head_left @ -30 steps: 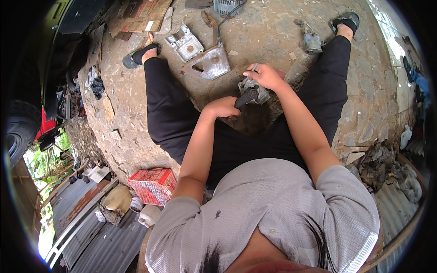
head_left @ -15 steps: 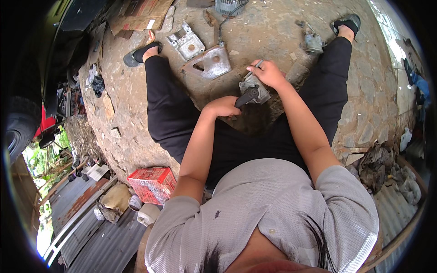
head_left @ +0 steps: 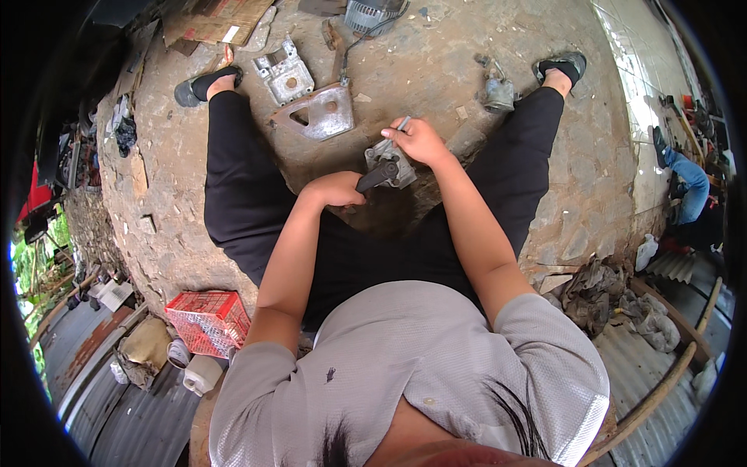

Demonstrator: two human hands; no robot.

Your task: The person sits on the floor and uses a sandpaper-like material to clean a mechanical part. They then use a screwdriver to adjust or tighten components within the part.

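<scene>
On the ground between my legs sits a small grey cast-metal part (head_left: 402, 170). A dark tool (head_left: 377, 177) with a thick handle and a rounded end lies across it; its exact kind is unclear. My left hand (head_left: 334, 189) is closed around the handle end of that tool. Just above the metal part, my right hand (head_left: 422, 143) is closed on a thin grey metal rod (head_left: 404, 123), its tip sticking up past the fingers. Whether the rod joins the part is hidden by the hand.
Beyond my hands lie a flat metal plate (head_left: 323, 114) with a triangular hole, a silver casting (head_left: 284, 72) and a round motor-like part (head_left: 375, 15). Another metal part (head_left: 498, 89) stands by my right foot. A red crate (head_left: 208, 321) is at left; a person's blue-clad leg (head_left: 692, 187) shows far right.
The whole view has shifted, so everything sits farther left and more shows at the right edge. Both hands keep their grips, with little visible movement against the metal part.
</scene>
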